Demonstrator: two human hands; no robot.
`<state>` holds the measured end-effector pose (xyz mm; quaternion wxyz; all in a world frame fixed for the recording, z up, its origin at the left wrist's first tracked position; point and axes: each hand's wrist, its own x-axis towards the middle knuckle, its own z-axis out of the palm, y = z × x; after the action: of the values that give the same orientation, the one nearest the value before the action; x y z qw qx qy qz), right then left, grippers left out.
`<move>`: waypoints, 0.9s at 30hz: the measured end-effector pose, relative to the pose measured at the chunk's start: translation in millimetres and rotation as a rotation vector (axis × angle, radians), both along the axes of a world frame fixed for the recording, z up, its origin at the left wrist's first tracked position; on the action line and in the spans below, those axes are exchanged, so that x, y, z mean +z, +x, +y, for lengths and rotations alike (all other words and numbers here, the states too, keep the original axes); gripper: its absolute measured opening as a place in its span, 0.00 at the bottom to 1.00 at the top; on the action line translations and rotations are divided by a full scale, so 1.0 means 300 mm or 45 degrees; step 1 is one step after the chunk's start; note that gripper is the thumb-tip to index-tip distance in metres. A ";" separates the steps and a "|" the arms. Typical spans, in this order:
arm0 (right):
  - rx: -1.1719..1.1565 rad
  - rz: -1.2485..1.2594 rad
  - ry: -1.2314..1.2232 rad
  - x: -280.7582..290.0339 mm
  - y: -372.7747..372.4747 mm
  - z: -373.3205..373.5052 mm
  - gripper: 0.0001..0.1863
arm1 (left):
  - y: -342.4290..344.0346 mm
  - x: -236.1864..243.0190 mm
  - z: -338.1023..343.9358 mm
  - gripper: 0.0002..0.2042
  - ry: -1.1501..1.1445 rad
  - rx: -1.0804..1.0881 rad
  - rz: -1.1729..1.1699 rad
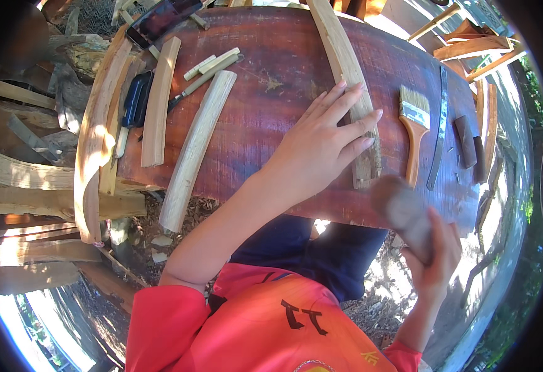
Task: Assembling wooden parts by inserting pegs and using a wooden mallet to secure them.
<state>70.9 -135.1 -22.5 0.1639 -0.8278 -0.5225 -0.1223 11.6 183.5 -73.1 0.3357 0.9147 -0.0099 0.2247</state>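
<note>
The left hand (321,146) lay flat, fingers spread, pressing a curved wooden strip (351,80) onto the reddish tabletop (265,118). The right hand (436,257) was closed round a blurred block (403,214) (its kind unclear) at the strip's near end, beside a paintbrush (413,127).

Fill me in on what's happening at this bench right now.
A person in a red shirt works at a dark reddish wooden table. The left hand lies flat on a long curved pale wooden slat, pressing it to the tabletop. The right hand grips a blurred grey-brown block just off the slat's near end. A flat orange-handled paintbrush lies right of the slat; more pale curved wooden strips lie to the left.
</note>
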 end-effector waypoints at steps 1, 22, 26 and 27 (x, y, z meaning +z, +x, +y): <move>-0.017 0.027 0.253 -0.013 -0.012 -0.006 0.46 | -0.002 -0.001 -0.003 0.21 0.001 0.005 -0.001; -0.665 0.036 0.273 -0.096 -0.079 0.225 0.27 | 0.005 0.029 -0.009 0.21 0.188 0.040 0.044; -0.684 0.040 0.329 -0.085 -0.077 0.268 0.30 | 0.006 0.053 -0.029 0.20 0.164 0.066 0.116; -0.639 0.095 0.365 -0.082 -0.078 0.269 0.31 | 0.004 0.059 -0.034 0.20 0.154 0.078 0.135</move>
<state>47.4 -54.6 -47.2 0.2628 -0.9036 -0.2722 -0.2009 12.7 173.3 -55.3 0.2729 0.9438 0.0222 0.1851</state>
